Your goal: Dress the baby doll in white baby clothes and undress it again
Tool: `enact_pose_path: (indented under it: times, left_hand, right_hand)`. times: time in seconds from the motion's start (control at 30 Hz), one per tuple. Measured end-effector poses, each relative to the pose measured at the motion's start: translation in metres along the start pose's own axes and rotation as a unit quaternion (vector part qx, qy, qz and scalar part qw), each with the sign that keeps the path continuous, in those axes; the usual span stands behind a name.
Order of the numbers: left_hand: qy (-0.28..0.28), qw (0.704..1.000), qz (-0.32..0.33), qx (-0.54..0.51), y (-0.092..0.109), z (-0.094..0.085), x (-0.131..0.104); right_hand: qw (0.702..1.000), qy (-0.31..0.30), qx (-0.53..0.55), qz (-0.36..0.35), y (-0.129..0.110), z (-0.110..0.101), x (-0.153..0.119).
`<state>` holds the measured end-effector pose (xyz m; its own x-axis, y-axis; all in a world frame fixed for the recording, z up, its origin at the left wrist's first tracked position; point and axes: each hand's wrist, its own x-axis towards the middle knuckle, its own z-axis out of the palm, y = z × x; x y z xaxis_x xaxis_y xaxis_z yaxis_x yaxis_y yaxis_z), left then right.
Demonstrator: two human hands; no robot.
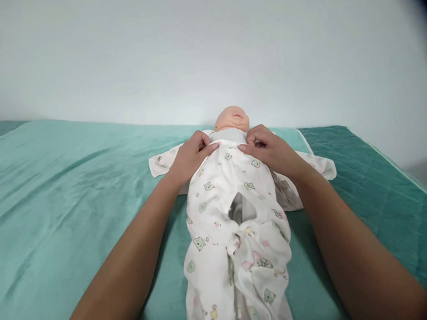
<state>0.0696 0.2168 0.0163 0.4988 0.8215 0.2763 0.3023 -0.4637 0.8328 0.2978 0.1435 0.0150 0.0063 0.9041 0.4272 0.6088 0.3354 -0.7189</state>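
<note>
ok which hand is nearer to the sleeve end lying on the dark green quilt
The right hand. It is at the near side of the waistband, inward of that sleeve end; the left hand is across the doll.

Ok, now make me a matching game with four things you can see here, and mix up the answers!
Things:
1. doll's head
2. trousers
3. cover
4. wall

What they look like:
A. green, with some creases
B. peach-coloured, with no hair showing
C. pale and plain, standing upright at the back
D. white, with little animals printed on them

Right pairs: 1-B, 2-D, 3-A, 4-C
</note>
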Motion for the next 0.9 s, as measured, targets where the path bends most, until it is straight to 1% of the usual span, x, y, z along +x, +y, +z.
enact_pose_path:
  times: [0.1, 0.2, 0.27, 0.3, 0.37, 0.43, 0.53, 0.57, 0.63, 0.7, 0.73, 0.83, 0.9]
  left_hand:
    - [0.009, 0.999, 0.003, 0.047, -0.008, 0.001, 0.011]
    - [-0.002, 0.996, -0.004, 0.084, -0.014, 0.003, 0.027]
    - [-0.005, 0.993, -0.019, 0.114, -0.015, 0.006, 0.035]
    - [0.001, 0.991, -0.026, 0.13, -0.014, 0.008, 0.037]
    - [0.035, 0.987, -0.028, 0.156, -0.012, 0.011, 0.035]
    - [0.064, 0.983, -0.012, 0.17, -0.009, 0.013, 0.03]
    - [0.065, 0.979, 0.031, 0.193, -0.009, 0.012, 0.023]
    - [0.065, 0.974, 0.052, 0.21, -0.01, 0.011, 0.022]
    - [0.071, 0.964, 0.106, 0.234, -0.012, 0.008, 0.023]
    - [0.057, 0.967, 0.133, 0.208, -0.014, 0.006, 0.023]
    - [0.041, 0.975, 0.128, 0.176, -0.015, 0.005, 0.022]
    - [0.002, 0.995, 0.07, 0.076, -0.014, 0.004, 0.018]
    - [-0.005, 0.999, 0.038, 0.028, -0.013, 0.002, 0.017]
  right_hand:
    - [1.0, -0.017, -0.002, 0.018, 0.001, 0.001, 0.007]
    - [0.998, -0.009, -0.024, 0.058, 0.004, 0.002, 0.016]
    - [0.997, 0.004, -0.033, 0.073, 0.008, 0.003, 0.021]
    - [0.996, 0.013, -0.035, 0.079, 0.01, 0.004, 0.023]
    - [0.994, 0.038, -0.031, 0.094, 0.014, 0.008, 0.026]
    - [0.991, 0.077, -0.022, 0.104, 0.016, 0.013, 0.025]
    - [0.989, 0.118, -0.008, 0.09, 0.017, 0.019, 0.021]
    - [0.989, 0.119, -0.005, 0.084, 0.016, 0.02, 0.019]
    - [0.992, 0.099, -0.005, 0.074, 0.017, 0.017, 0.017]
    - [0.995, 0.073, -0.011, 0.067, 0.018, 0.012, 0.016]
    - [0.996, 0.065, -0.009, 0.063, 0.02, 0.009, 0.016]
    - [0.996, 0.058, 0.017, 0.061, 0.026, 0.006, 0.016]
    - [0.996, 0.063, 0.037, 0.059, 0.029, 0.008, 0.013]
